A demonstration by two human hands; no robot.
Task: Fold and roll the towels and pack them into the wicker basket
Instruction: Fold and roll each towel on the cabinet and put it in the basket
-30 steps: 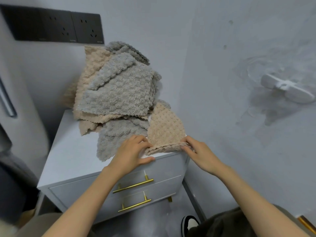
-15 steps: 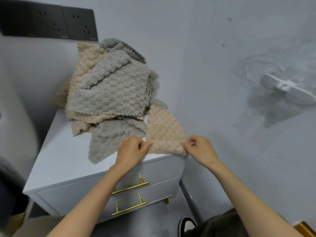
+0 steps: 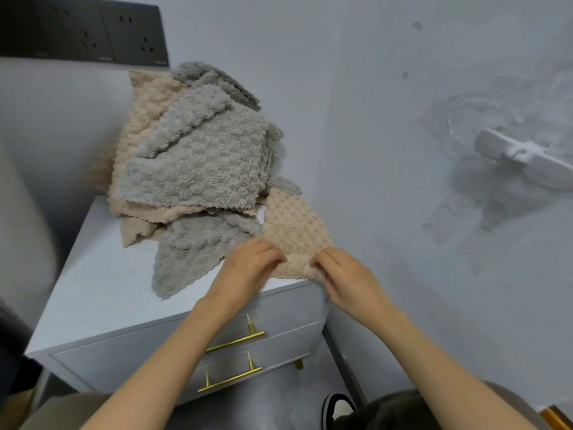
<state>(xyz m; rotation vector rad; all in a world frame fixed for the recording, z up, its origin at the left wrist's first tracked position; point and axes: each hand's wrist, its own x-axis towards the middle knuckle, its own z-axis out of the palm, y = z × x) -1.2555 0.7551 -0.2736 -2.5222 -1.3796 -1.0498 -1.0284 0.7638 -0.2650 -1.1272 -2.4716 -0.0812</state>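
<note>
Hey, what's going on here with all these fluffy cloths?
A person is working on a beige waffle-textured towel at the front right corner of a white two-drawer cabinet. The left hand and right hand both grip its near edge, which looks partly rolled or folded. Behind it lies a loose heap of grey and beige towels, unfolded. No wicker basket is in view.
</note>
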